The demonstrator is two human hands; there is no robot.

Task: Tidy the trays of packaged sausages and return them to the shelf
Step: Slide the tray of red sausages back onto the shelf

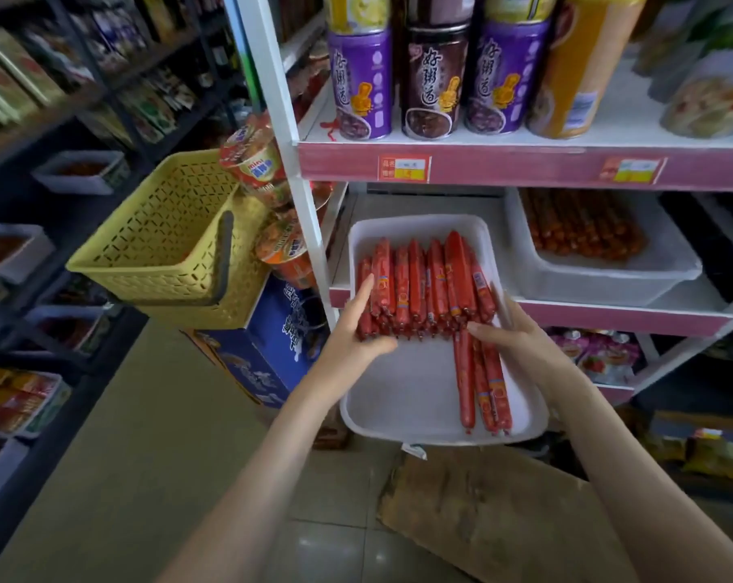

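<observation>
A white tray (402, 397) sticks out from the lower shelf (608, 317), its near half hanging over the floor. A stack of red packaged sausages (423, 284) fills its far half. Three more sausages (480, 385) lie lengthwise in the near right part. My left hand (354, 330) presses flat against the stack's left side, thumb under the near ends. My right hand (512, 334) touches the stack's right near corner with straight fingers. A second white tray (608, 284) of sausages sits further back on the same shelf, to the right.
A yellow perforated basket (162, 241) rests on a blue carton (259, 355) left of the white shelf post (310, 229). Instant noodle cups (255, 157) are stacked beside it. Purple cans (360, 86) stand on the upper shelf. Cardboard (503, 519) lies on the floor.
</observation>
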